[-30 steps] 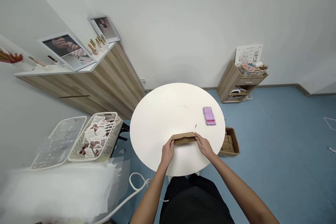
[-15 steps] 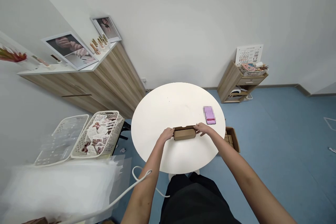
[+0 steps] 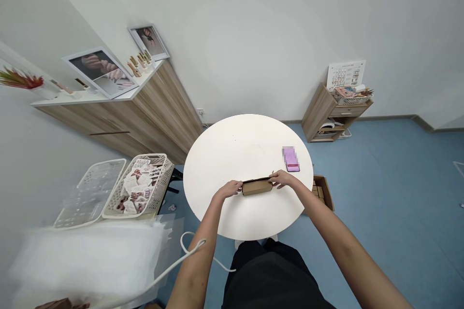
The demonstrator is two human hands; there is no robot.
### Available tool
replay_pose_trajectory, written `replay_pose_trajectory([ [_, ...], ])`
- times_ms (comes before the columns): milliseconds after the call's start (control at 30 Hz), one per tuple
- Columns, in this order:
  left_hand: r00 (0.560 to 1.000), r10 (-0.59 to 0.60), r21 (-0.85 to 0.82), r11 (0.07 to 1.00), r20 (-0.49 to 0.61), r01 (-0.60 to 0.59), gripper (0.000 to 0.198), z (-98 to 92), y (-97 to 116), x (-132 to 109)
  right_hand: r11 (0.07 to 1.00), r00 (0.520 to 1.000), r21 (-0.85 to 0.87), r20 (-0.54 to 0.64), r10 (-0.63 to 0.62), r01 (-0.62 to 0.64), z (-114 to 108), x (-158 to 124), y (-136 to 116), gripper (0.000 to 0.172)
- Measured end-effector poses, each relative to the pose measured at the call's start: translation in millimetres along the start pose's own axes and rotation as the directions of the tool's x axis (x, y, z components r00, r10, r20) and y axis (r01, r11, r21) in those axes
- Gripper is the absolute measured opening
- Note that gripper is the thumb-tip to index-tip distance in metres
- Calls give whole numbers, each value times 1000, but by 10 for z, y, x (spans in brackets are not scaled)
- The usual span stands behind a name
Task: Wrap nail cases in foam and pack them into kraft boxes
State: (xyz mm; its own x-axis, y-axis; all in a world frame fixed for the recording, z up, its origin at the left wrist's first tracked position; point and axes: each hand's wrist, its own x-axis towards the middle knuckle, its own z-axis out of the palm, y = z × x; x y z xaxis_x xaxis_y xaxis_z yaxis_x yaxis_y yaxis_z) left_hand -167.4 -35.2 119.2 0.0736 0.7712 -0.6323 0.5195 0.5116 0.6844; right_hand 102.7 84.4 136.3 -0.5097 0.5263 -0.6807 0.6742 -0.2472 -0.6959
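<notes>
A small kraft cardboard box (image 3: 256, 187) lies on the round white table (image 3: 242, 149), near the edge closest to me. My left hand (image 3: 230, 189) holds its left end, and my right hand (image 3: 281, 179) holds its right end, with the fingers over the top. A pink rectangular packet (image 3: 291, 159), partly pixelated, lies on the table to the right of the box, apart from my right hand.
On the floor past the table's right edge stands an open cardboard carton (image 3: 322, 192) of small boxes. To the left are a white wire basket (image 3: 139, 186) of printed sheets, a clear plastic tray (image 3: 90, 193), and translucent plastic sheeting (image 3: 90, 263).
The box has turned from lying with its flap raised to a flatter, closed-looking position. Both hands have moved to its ends, and my right hand now reaches over its top.
</notes>
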Motion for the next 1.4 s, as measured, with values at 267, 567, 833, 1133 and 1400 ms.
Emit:
replay_pose_trajectory([
  [267,999,37,-46,998,-2,-37,41,-161,104,-22,998,1000,63,7,17,-17,-30,72,18,34],
  [567,997,44,-79,996,-65,-49,37,-143,116,-86,1000,999,29,-50,-4,6,14,155,131,51],
  [833,992,0,-72,997,-122,-9,30,-128,192,-103,1000,998,5,-56,-31,31,23,115,133,48],
  [1133,977,24,149,989,-211,8,16,-86,256,-120,999,998,-50,-53,-19,16,53,73,70,43],
  [1400,889,320,633,773,-329,-45,54,402,38,-294,964,969,-231,-173,-176,133,300,-10,240,50],
])
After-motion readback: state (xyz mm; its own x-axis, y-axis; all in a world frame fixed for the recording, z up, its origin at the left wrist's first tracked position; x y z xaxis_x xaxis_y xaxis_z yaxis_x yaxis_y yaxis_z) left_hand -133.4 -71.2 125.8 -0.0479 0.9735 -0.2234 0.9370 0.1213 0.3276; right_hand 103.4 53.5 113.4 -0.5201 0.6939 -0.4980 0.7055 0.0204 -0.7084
